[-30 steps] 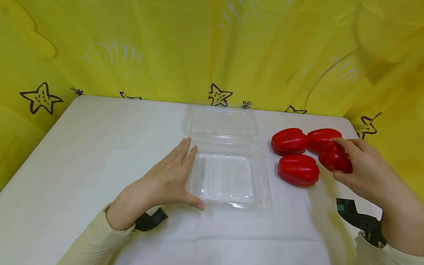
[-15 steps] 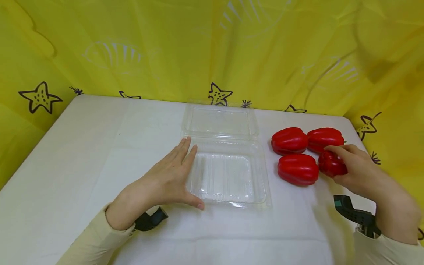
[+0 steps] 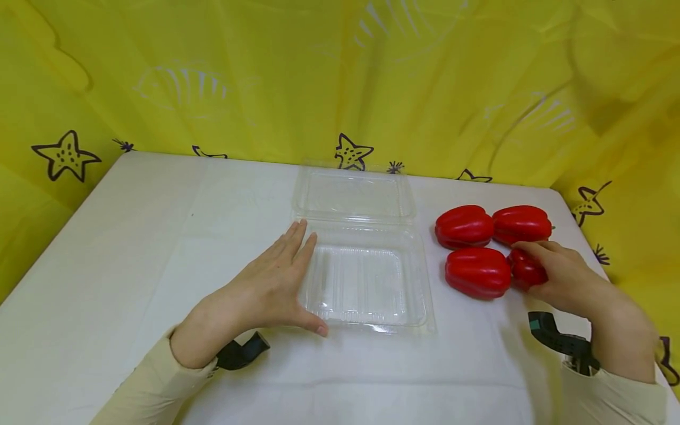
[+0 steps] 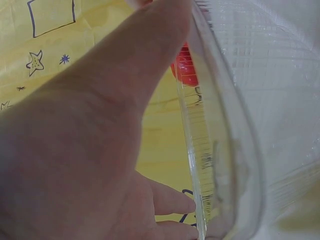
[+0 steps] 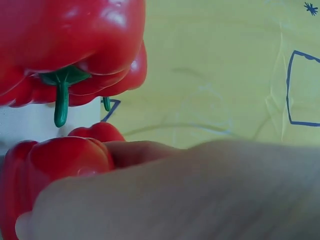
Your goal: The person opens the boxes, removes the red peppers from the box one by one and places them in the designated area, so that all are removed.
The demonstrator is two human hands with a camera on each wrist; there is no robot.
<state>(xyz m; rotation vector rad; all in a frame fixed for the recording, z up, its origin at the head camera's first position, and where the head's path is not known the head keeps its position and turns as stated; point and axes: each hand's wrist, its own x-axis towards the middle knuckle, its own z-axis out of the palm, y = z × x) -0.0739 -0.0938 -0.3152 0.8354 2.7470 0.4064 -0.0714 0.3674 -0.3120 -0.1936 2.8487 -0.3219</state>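
Note:
My right hand (image 3: 571,280) grips a red bell pepper (image 3: 526,270) low over the right of the table, fingers and thumb on its sides; whether it touches the table I cannot tell. Right beside it lies a front pepper (image 3: 478,273). Two more peppers lie behind, a left one (image 3: 464,226) and a right one (image 3: 522,223). My left hand (image 3: 265,289), fingers straight and thumb spread, rests along the left edge of a clear plastic clamshell container (image 3: 428,295). In the right wrist view, the held pepper (image 5: 65,162) is below another pepper's green stem (image 5: 61,102).
The container's clear lid (image 3: 353,195) lies folded back toward the curtain. A white cloth (image 3: 159,236) covers the table. A yellow curtain (image 3: 287,88) with drawn starfish and fish hangs behind and at both sides.
My right hand has moved left and down with the held pepper, bringing it up beside the front pepper. The back right pepper shows more fully. My left hand has stayed still.

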